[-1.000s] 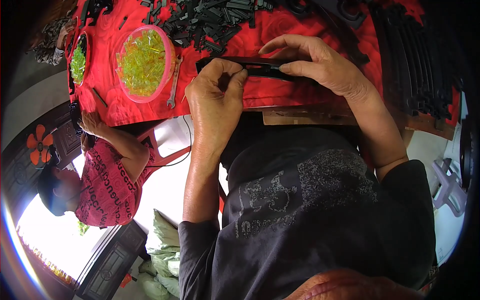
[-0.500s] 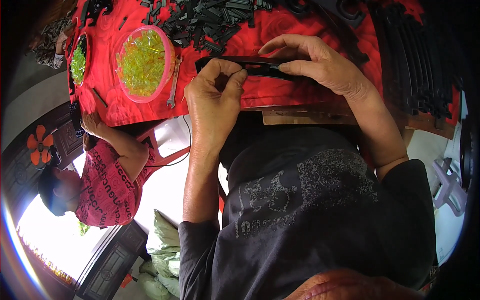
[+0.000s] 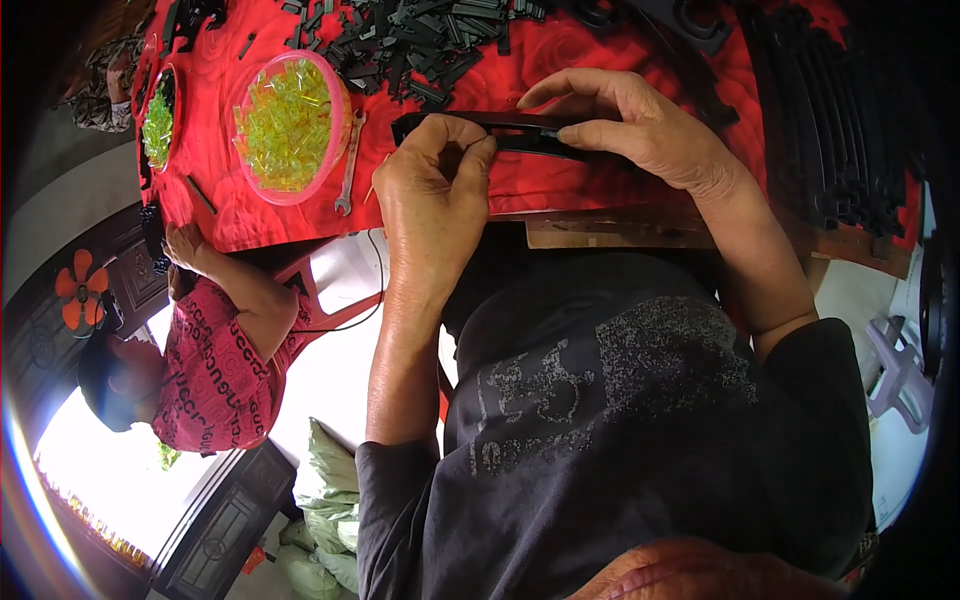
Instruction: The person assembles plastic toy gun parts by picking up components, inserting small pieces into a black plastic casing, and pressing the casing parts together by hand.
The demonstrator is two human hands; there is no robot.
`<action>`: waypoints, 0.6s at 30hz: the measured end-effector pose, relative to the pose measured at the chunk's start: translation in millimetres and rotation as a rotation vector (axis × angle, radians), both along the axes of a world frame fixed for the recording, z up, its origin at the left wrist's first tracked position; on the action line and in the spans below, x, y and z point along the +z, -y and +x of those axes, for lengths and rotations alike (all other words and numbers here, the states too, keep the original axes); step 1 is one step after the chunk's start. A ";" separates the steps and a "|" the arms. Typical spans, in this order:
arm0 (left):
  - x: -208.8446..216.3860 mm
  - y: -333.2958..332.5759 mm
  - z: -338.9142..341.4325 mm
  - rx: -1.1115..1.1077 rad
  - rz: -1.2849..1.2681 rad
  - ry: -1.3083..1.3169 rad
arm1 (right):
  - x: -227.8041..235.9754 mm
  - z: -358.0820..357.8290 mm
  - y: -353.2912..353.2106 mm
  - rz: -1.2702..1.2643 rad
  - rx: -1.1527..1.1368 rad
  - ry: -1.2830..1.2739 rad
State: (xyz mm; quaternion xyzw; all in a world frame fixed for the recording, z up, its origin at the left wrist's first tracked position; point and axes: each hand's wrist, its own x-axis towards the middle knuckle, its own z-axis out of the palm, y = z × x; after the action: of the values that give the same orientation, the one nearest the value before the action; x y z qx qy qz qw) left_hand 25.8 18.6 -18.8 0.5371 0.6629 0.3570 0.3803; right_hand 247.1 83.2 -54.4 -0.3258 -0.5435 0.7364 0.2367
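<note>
A long black plastic strip (image 3: 510,119) with an open slot along its middle lies level over the near part of the red table. My left hand (image 3: 432,185) is closed round its left part, thumb and index finger pinched together beside the slot. Whether a small piece sits between those fingertips, I cannot make out. At the strip's right part is my right hand (image 3: 640,130), its thumb on the near side and its fingers arched over the far side. The right end of the strip is hidden under that hand.
Behind the strip is a heap of small black plastic pieces (image 3: 415,45). To the left stand a pink bowl (image 3: 343,125) of yellow-green clear pieces and a wrench (image 3: 350,165). Curved black parts (image 3: 830,130) are stacked at right. A co-worker (image 3: 215,350) sits at left.
My left hand has shifted very slightly to the right along the strip. My right hand and the strip look nearly the same.
</note>
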 end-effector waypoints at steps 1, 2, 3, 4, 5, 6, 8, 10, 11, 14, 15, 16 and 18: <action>1.1 -0.1 0.7 -0.006 0.013 -0.033 | 0.3 0.3 -0.1 0.000 0.000 0.001; 1.5 -0.2 1.2 -0.012 0.027 -0.067 | 0.9 0.8 -0.3 0.002 0.005 0.006; 0.9 -0.2 1.4 -0.012 0.026 -0.066 | 1.2 1.1 -0.2 0.004 0.011 0.011; 0.5 -0.5 1.3 -0.009 0.033 -0.068 | 1.2 0.8 -0.1 0.004 0.011 0.011; 0.4 -0.7 1.1 -0.005 0.039 -0.071 | 1.0 0.4 0.1 0.006 0.003 0.010; 1.0 -0.9 0.5 -0.006 0.039 -0.071 | 1.0 0.2 0.2 0.008 -0.005 0.010; 2.5 -1.0 -2.0 0.000 0.037 -0.090 | 1.2 -0.3 -0.5 0.003 0.002 0.006; -1.3 -1.1 -3.3 -0.003 0.028 -0.052 | 1.3 0.0 -0.9 -0.001 0.008 0.002; -2.3 -1.0 -3.6 -0.006 0.019 -0.014 | 1.1 0.4 -1.0 0.002 0.009 -0.002; 1.7 -3.5 -4.7 0.001 0.006 0.001 | 0.6 0.0 -0.7 0.002 0.000 -0.003; 2.1 -4.5 -5.5 -0.001 0.005 0.003 | 0.4 0.0 -0.6 0.000 -0.008 -0.001; 2.9 -5.2 -6.7 -0.001 0.013 0.041 | 0.8 0.3 -0.6 0.000 -0.009 -0.001; 3.7 -6.1 -7.2 -0.002 0.021 0.081 | 2.2 1.4 -0.9 0.015 0.000 0.006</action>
State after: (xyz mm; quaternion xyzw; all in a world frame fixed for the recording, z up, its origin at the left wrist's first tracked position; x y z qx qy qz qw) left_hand 18.6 24.7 -15.1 0.5268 0.6426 0.3849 0.4018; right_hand 248.5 84.2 -52.2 -0.3260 -0.5497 0.7315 0.2375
